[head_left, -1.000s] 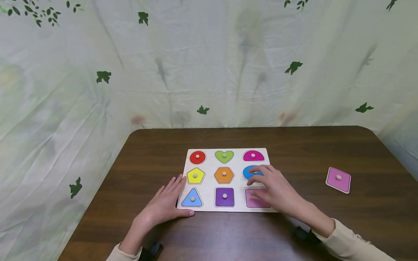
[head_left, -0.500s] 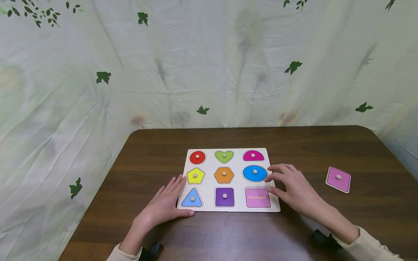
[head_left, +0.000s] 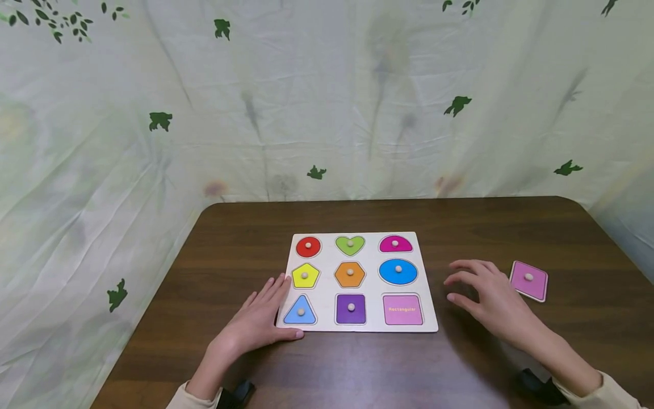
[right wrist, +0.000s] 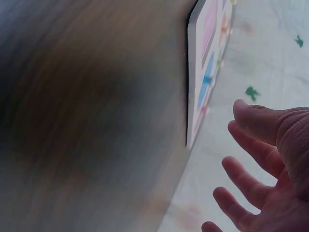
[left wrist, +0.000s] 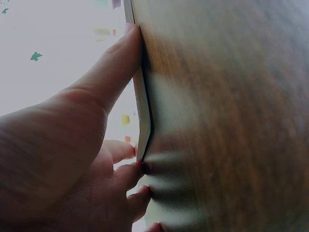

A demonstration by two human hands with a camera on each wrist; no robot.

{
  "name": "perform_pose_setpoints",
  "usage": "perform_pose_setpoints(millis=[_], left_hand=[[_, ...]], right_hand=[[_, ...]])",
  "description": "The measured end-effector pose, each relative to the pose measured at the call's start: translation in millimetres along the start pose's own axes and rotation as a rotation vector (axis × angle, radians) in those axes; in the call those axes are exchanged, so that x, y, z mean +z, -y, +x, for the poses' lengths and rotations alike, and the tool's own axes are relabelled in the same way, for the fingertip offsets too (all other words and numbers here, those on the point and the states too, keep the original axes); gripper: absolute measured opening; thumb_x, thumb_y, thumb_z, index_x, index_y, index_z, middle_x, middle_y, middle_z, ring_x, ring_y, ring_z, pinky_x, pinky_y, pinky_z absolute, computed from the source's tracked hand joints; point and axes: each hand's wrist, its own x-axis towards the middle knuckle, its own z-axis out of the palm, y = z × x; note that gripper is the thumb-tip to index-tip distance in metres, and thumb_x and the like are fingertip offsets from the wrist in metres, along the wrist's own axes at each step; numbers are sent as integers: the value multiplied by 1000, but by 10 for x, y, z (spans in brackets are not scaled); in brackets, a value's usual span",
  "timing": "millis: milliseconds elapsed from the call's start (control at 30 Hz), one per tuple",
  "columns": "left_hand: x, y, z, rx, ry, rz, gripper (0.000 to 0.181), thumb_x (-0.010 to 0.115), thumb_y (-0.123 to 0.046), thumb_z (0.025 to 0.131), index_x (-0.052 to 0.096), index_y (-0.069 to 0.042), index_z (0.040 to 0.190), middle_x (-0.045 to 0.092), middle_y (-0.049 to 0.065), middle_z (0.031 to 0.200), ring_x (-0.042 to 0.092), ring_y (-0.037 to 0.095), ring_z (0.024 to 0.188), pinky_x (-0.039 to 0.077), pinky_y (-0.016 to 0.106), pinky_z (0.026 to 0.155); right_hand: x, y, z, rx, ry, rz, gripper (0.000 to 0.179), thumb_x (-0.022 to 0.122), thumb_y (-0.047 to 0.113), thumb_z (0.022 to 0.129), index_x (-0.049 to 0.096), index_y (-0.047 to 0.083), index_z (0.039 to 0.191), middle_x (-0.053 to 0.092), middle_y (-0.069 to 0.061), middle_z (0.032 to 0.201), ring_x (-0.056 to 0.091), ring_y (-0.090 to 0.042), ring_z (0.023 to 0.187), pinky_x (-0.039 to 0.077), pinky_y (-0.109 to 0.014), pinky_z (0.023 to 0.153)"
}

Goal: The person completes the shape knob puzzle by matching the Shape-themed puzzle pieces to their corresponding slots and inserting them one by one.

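Observation:
A white shape-puzzle board [head_left: 325, 301] lies flat on the table, with knobbed pieces in most of its recesses. The front right recess [head_left: 402, 317] is bare pink and reads "Rectangular". My left hand [head_left: 258, 318] rests at the board's front left corner, fingers spread along the left side and thumb at the front edge; the left wrist view shows the thumb [left wrist: 123, 58] against that edge. To the right of the board, above the table, my right hand [head_left: 493, 301] holds nothing, its fingers loosely bent. Beside its knuckles lies the pink rectangular puzzle piece [head_left: 536, 288] with a pale knob.
The brown wooden table [head_left: 245, 227] has rounded back corners. Behind it hangs a pale curtain [head_left: 347, 113] with green leaf prints. Among the seated pieces are a blue oval [head_left: 388, 277], a purple square [head_left: 343, 318] and an orange hexagon [head_left: 342, 279].
My right hand has moved from over the board's right side out to the right, near the loose pink piece, uncovering the blue oval and the bare recess. My left hand stays in place.

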Motion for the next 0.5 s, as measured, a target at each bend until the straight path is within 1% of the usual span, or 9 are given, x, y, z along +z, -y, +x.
perform_pose_setpoints(millis=[200,233,300,367,433,500], left_hand=[[-3,2,-2,10,-5,-1,114,74,-67,72,24,-11,157,19,9,163,13,32,149,15,61,114],[-3,3,-4,9,-5,-1,114,74,-67,72,24,-11,157,19,9,163,13,32,149,15,61,114],[-2,3,-3,7,-4,-2,114,74,-67,72,24,-11,157,19,9,163,13,32,149,15,61,114],[-2,2,-4,6,-5,-2,114,74,-67,72,24,-11,157,19,9,163,13,32,149,15,61,114],[-3,-1,-5,5,-3,-5,114,74,-68,72,24,-11,157,19,9,163,13,32,149,15,62,114],[-6,-4,-6,6,-3,-6,114,74,-68,72,24,-10,157,19,9,163,13,32,149,15,62,114]], right_hand=[[-114,-180,-112,-22,-44,-26,30,87,8,72,72,17,96,61,-12,119,50,-34,111,40,-51,85],[-133,-214,-136,-24,-47,-36,30,87,8,72,72,18,96,61,-11,119,51,-33,110,40,-51,86],[-171,-287,-188,-32,-60,-51,30,87,9,71,72,17,96,61,-12,118,53,-34,109,38,-53,94],[-211,-353,-242,-29,-69,-62,30,87,9,70,72,17,95,62,-12,117,54,-38,109,36,-57,95],[-259,-414,-292,-2,-66,-71,31,87,9,70,71,17,95,61,-12,117,53,-43,109,36,-64,91],[-309,-468,-332,28,-67,-82,31,87,9,70,71,18,94,61,-12,117,50,-46,108,35,-66,81]])
